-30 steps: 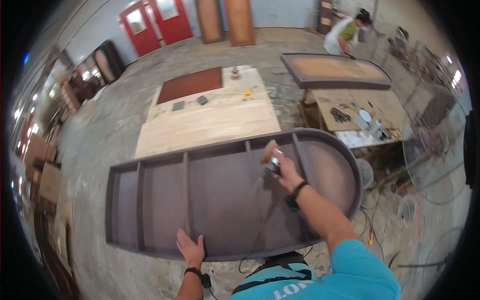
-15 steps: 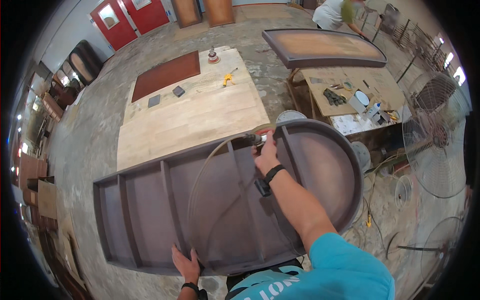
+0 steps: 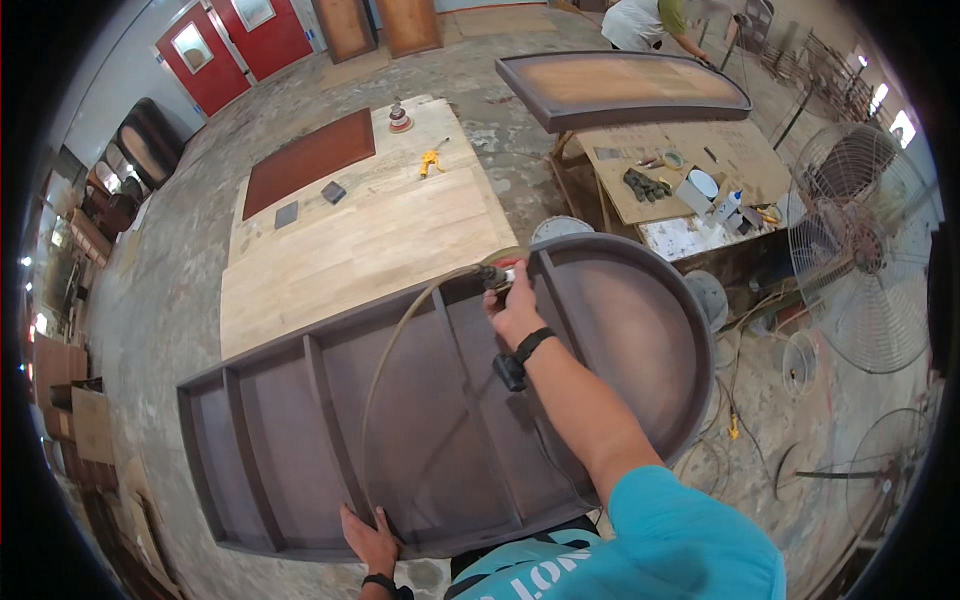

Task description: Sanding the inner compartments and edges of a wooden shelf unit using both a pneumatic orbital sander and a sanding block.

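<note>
A long dark-brown wooden frame (image 3: 440,420), rounded at its right end and split by cross ribs into shallow bays, lies flat in front of the person, just beside a pale plank table (image 3: 360,250). The right hand (image 3: 518,310) rests near the frame's far rail, fingers curled tight around a small tool (image 3: 494,277) whose tan hose (image 3: 385,360) arcs back across the bays. The left hand (image 3: 370,540) lies on the near rail with its fingers spread flat. On a cluttered bench (image 3: 690,190) to the right stand a white bottle with a blue cap (image 3: 728,205) and a round white lid (image 3: 703,184); their labels are too small to make out. The tool's head is mostly hidden by the hand, and the left wrist is cut off by the lower edge.
</note>
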Action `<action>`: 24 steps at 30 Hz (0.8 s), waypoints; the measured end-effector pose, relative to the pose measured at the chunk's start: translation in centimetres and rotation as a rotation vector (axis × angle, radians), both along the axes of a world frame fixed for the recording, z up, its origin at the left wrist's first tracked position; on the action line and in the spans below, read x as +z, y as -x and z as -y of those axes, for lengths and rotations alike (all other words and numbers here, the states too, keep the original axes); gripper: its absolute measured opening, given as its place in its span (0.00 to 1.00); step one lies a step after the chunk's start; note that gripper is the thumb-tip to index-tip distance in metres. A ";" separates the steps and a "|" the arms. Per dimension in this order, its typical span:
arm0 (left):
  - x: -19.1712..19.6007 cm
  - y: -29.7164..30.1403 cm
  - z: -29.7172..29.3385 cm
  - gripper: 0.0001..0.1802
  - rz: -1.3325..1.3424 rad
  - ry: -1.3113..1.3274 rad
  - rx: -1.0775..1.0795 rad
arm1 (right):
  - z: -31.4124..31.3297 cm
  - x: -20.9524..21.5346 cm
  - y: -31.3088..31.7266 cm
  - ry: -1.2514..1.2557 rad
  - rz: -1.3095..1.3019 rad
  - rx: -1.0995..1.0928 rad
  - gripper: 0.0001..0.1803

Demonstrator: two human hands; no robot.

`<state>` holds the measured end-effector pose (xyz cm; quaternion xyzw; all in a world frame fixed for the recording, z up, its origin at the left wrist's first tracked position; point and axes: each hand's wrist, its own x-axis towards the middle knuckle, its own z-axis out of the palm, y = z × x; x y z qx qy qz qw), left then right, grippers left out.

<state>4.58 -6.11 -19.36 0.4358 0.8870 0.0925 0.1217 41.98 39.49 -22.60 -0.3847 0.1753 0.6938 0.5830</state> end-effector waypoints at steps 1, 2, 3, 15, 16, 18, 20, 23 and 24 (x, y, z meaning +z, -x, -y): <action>-0.3 0.4 0.4 0.48 -0.001 -0.006 0.007 | -0.2 0.0 -0.9 -0.001 0.021 -0.013 0.30; -0.9 1.1 0.8 0.49 -0.021 -0.029 -0.026 | 0.0 -0.1 -1.5 -0.033 0.027 -0.005 0.29; -1.4 1.6 1.3 0.49 -0.041 -0.052 -0.058 | 0.1 -0.1 -1.5 -0.064 0.034 0.004 0.28; -1.6 8.9 0.3 0.55 0.301 -0.189 -0.375 | 11.3 6.7 17.0 -0.195 0.091 0.386 0.24; -1.6 10.0 -0.5 0.55 0.313 -0.197 -0.380 | 10.9 5.2 18.6 -0.185 0.043 0.386 0.22; -1.6 12.3 -1.8 0.60 0.272 -0.073 -0.572 | 9.5 3.2 21.7 -0.130 0.080 0.340 0.21; -1.5 13.4 -2.5 0.62 0.326 -0.053 -0.624 | 7.4 2.3 22.4 -0.136 0.060 0.213 0.23; -2.0 14.3 -2.8 0.68 0.433 0.006 -0.691 | 4.7 -0.6 21.7 -0.194 -0.099 0.135 0.25; -2.3 14.6 -2.9 0.68 0.419 -0.002 -0.715 | 4.0 -0.4 23.0 -0.176 -0.040 0.080 0.26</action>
